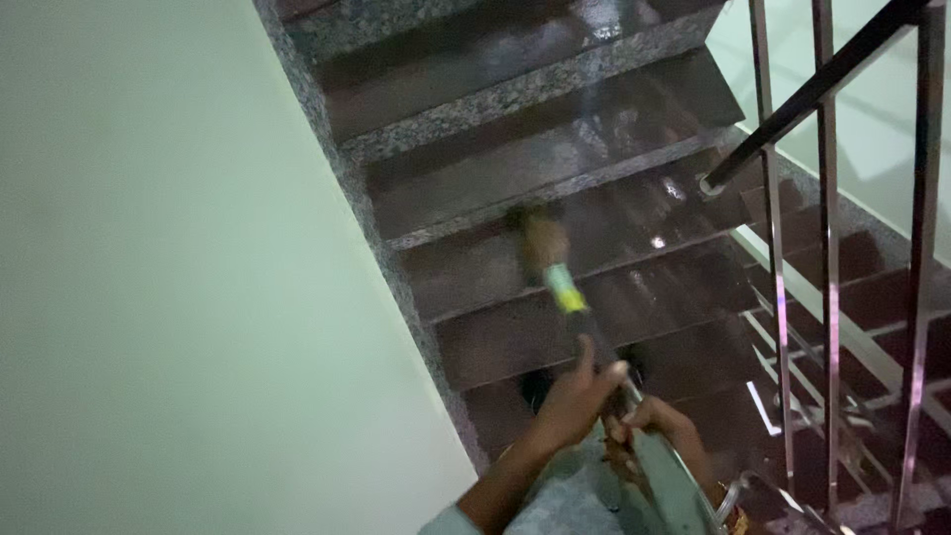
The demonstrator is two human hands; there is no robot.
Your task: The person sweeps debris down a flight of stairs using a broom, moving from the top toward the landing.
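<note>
Head view, step in hand: sweeping or scrubbing the dark polished granite stair treads [555,159], judged from the grip and from the blurred working end; head apparently pressed on a tread a few steps below the person.
Head view, tool: long-handled broom or brush with a dark shaft, a yellow-green band near the head and a brownish bristle head [551,260]; kind of head not fully readable through the blur.
Head view, where it is: shaft running from the lower middle of the frame, out over the treads, head resting on or just above a tread near the pale green wall [149,277] side of the flight.
Head view, long axis: diagonal, from lower right near the body up and left to the head; working end pointing down the stairs, away from the person.
Head view, left hand [575,401]: closed around the shaft, thumb raised along it, farther out along the shaft.
Head view, right hand [662,424]: wrapped on the shaft too, just behind the left hand and touching or nearly touching it.
Head view, surroundings: shiny steel railing with upright bars [827,248] at the right, well apart from the tool; treads glossy, perhaps wet.
Head view, next move calls for: probably a firm two-handed pull or push along the tread, head kept flat, footing watched on the slick stone, shaft kept away from the railing.
</note>
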